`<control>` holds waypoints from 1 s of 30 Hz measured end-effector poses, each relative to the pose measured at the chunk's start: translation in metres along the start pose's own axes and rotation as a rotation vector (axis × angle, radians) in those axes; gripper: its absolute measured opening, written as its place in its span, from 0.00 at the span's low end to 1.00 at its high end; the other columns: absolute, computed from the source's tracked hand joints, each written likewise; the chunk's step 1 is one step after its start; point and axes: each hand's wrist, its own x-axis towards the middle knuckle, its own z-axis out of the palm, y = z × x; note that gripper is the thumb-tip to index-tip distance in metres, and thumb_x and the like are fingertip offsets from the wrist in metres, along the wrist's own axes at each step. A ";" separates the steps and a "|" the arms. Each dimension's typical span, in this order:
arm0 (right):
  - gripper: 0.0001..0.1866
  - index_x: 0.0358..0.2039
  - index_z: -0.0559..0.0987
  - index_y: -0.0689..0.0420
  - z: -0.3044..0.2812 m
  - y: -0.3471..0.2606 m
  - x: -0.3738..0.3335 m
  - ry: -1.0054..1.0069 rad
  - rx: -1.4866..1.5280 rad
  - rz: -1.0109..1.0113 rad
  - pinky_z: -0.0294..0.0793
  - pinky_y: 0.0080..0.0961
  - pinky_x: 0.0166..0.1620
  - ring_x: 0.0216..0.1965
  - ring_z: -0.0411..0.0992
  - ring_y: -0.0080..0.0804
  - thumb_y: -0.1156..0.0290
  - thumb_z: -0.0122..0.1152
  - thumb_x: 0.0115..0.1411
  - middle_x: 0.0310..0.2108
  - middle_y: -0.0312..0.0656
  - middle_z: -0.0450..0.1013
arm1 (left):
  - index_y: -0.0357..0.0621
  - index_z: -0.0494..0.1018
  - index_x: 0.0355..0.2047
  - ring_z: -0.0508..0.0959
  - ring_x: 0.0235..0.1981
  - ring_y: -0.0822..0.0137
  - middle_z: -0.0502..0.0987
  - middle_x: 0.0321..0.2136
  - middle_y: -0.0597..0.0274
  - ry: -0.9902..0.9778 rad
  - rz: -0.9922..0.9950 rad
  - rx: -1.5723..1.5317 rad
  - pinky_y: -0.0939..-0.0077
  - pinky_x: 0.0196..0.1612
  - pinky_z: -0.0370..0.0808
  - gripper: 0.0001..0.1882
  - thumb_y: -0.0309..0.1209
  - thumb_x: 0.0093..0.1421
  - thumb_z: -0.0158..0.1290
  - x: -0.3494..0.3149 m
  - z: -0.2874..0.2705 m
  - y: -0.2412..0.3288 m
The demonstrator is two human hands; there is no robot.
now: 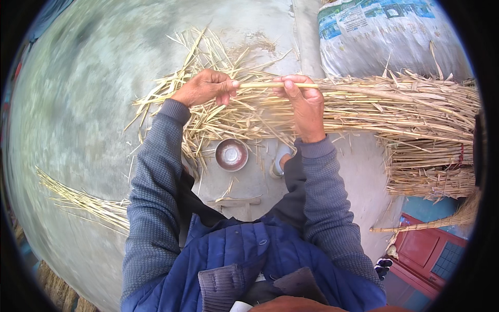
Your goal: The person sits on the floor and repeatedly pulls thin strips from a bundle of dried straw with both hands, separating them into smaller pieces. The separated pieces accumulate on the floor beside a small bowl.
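Note:
One pale yellow reed stalk [258, 85] is stretched level between my two hands, above a loose heap of cut straw-coloured stalks [208, 125]. At its left end my left hand [207, 87] pinches it between thumb and fingers. My right hand [305, 106] grips it farther along, thumb and fingers closed round it. From there a brownish, leafy length of stalk [358, 89] runs off to the right over a big bundle of dry stalks [405, 112]. Below the heap, between my feet, a round metal bowl [232, 155] rests on the concrete floor.
A stuffed white sack [390, 47] with blue print stands at the far right. More stacked stalks [431, 161] lie under the big bundle. A broom [426, 223] and a red door [426, 249] show at lower right. Another small sheaf [86, 200] lies at left.

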 end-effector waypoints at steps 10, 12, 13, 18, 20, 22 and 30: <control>0.05 0.39 0.78 0.62 -0.029 -0.015 -0.001 -0.112 -0.091 -0.119 0.83 0.32 0.47 0.42 0.78 0.32 0.74 0.63 0.66 0.39 0.45 0.78 | 0.40 0.78 0.31 0.76 0.23 0.78 0.79 0.22 0.67 0.119 -0.119 -0.217 0.82 0.27 0.73 0.14 0.39 0.66 0.60 0.000 -0.024 -0.046; 0.05 0.39 0.78 0.61 -0.030 -0.015 -0.002 -0.157 -0.069 -0.138 0.82 0.30 0.47 0.42 0.78 0.32 0.74 0.63 0.66 0.39 0.45 0.78 | 0.41 0.77 0.31 0.73 0.20 0.80 0.77 0.20 0.70 0.264 -0.088 -0.504 0.84 0.25 0.71 0.13 0.38 0.64 0.63 0.006 -0.032 -0.056; 0.05 0.39 0.78 0.61 -0.031 -0.015 -0.003 -0.181 -0.058 -0.147 0.82 0.29 0.48 0.42 0.79 0.31 0.73 0.63 0.66 0.39 0.45 0.78 | 0.42 0.77 0.30 0.70 0.18 0.81 0.75 0.19 0.72 0.443 -0.148 -0.435 0.85 0.22 0.67 0.14 0.39 0.64 0.63 0.006 -0.042 -0.061; 0.08 0.41 0.78 0.61 -0.031 -0.008 0.000 -0.041 -0.108 -0.040 0.80 0.25 0.48 0.40 0.79 0.28 0.70 0.63 0.67 0.41 0.45 0.80 | 0.44 0.76 0.33 0.75 0.27 0.66 0.80 0.27 0.64 0.865 -0.097 0.733 0.68 0.34 0.67 0.19 0.47 0.61 0.63 -0.012 -0.063 -0.080; 0.11 0.43 0.78 0.64 -0.025 0.000 0.005 0.035 -0.065 -0.014 0.80 0.22 0.43 0.37 0.80 0.28 0.69 0.65 0.66 0.36 0.44 0.80 | 0.44 0.77 0.37 0.77 0.41 0.54 0.81 0.36 0.55 0.870 -0.213 1.161 0.55 0.46 0.64 0.19 0.48 0.59 0.61 -0.017 -0.053 -0.072; 0.12 0.43 0.78 0.64 -0.016 0.010 0.008 0.017 -0.099 0.020 0.80 0.22 0.43 0.37 0.80 0.27 0.67 0.65 0.66 0.35 0.44 0.80 | 0.43 0.78 0.38 0.78 0.44 0.55 0.81 0.38 0.55 0.901 0.101 1.128 0.56 0.46 0.66 0.19 0.47 0.60 0.60 -0.014 -0.037 -0.051; 0.14 0.44 0.79 0.63 0.033 0.037 0.005 -0.113 -0.049 0.141 0.79 0.21 0.41 0.39 0.79 0.25 0.63 0.64 0.67 0.35 0.39 0.79 | 0.41 0.82 0.33 0.80 0.32 0.56 0.81 0.27 0.57 0.537 0.575 0.669 0.62 0.38 0.74 0.11 0.36 0.56 0.66 0.001 0.029 -0.009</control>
